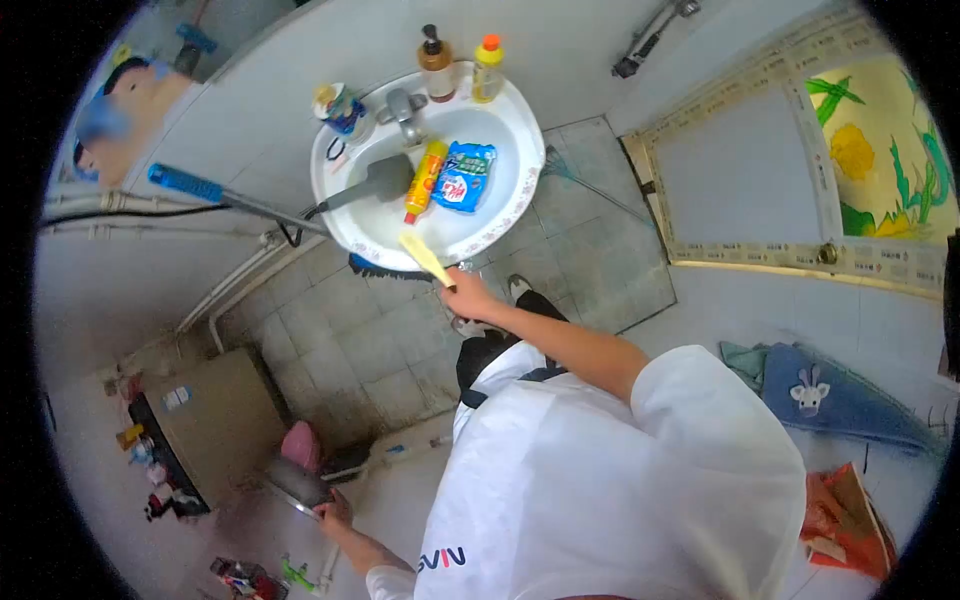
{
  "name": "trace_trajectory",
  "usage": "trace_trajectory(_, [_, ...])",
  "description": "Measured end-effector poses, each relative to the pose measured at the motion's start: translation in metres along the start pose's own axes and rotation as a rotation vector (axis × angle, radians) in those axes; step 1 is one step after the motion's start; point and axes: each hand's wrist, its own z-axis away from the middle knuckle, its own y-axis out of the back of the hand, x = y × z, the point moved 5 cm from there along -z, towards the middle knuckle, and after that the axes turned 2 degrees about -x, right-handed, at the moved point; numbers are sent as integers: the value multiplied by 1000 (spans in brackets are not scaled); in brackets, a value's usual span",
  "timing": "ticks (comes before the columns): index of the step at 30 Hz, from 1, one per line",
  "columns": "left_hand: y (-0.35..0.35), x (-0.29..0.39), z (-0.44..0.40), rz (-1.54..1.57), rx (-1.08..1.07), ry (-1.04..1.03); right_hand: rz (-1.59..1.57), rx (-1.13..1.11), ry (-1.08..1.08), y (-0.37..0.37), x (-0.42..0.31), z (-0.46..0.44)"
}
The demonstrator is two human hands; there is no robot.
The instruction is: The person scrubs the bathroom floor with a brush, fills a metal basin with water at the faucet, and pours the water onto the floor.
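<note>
My right hand [468, 298] is closed on the end of a pale yellow handle-like tool [427, 258] at the sink's near rim. Inside the white sink [500, 215] lie a yellow bottle [426, 178] with a red cap, a blue packet [464, 177] and a flat grey tool head [388, 181]. Lower left, my left hand [335, 511] grips the edge of a dark, flat object [300, 484], too blurred to name.
A pump bottle [437, 70], a yellow bottle [487, 72] and a cup [342, 112] stand around the faucet [403, 112]. A blue-gripped pole [240, 200] reaches the sink's left side. A brown cabinet [215, 425] stands lower left; a framed door [740, 170] is at right.
</note>
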Motion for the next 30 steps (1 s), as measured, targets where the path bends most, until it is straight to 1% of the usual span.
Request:
trace_trajectory(1, [4, -10, 11, 120, 92, 38, -29, 7, -114, 22, 5, 4])
trace_trajectory(3, [22, -49, 52, 369, 291, 79, -64, 195, -30, 56, 44, -2])
trace_trajectory(4, [18, -45, 53, 312, 306, 93, -96, 272, -4, 77, 53, -1])
trace_trajectory(6, [17, -50, 54, 253, 317, 112, -156, 383, -147, 126, 73, 13])
trace_trajectory(8, [24, -57, 65, 431, 328, 74, -248, 455, -266, 165, 111, 18])
trace_trajectory(9, [18, -48, 55, 330, 280, 46, -373, 537, -226, 180, 119, 26])
trace_trajectory(11, [2, -10, 22, -84, 109, -50, -399, 592, -252, 204, 158, 21])
trace_trajectory(13, [-13, 19, -9, -328, 4, -112, -341, 621, -260, 218, 155, 22])
trace_trajectory(14, [-25, 29, -27, -408, -34, -108, -340, 607, -253, 215, 150, 20])
trace_trajectory(17, [-11, 32, -25, -387, 27, -115, -304, 509, -209, 201, 123, 3])
trace_trajectory(18, [-15, 40, -29, -562, -275, -300, -370, 378, -214, 185, 110, -7])
trace_trajectory(19, [-8, 29, -17, -487, -188, -208, -432, 247, -220, 167, 97, -18])
trace_trajectory(20, [-1, 20, -6, -398, -96, -123, -398, 175, -225, 146, 98, -37])
trace_trajectory(21, [11, -1, 17, -304, 2, -48, -447, 137, -220, 122, 94, -51])
trace_trajectory(22, [8, 10, 8, -422, -78, -190, -471, 40, -225, 99, 90, -65])
trace_trajectory(23, [6, 12, 9, -404, 49, -129, -493, -57, -232, 80, 78, -74])
trace_trajectory(24, [4, 14, 10, -374, 176, -70, -454, -86, -259, 63, 69, -82])
trace_trajectory(25, [10, 18, 9, -352, 174, -72, -413, -117, -286, 50, 56, -88])
trace_trajectory(26, [7, 28, 4, -606, -41, -229, -494, -161, -316, 35, 53, -101])
trace_trajectory(27, [1, 35, 3, -856, -259, -390, -482, -181, -309, 28, 51, -109])
trace_trajectory(29, [4, 38, -4, -487, 150, 11, -899, -205, -615, 16, 39, -107])
trace_trajectory(30, [4, 44, -10, -567, 24, -144, -951, -245, -637, 11, 31, -109])
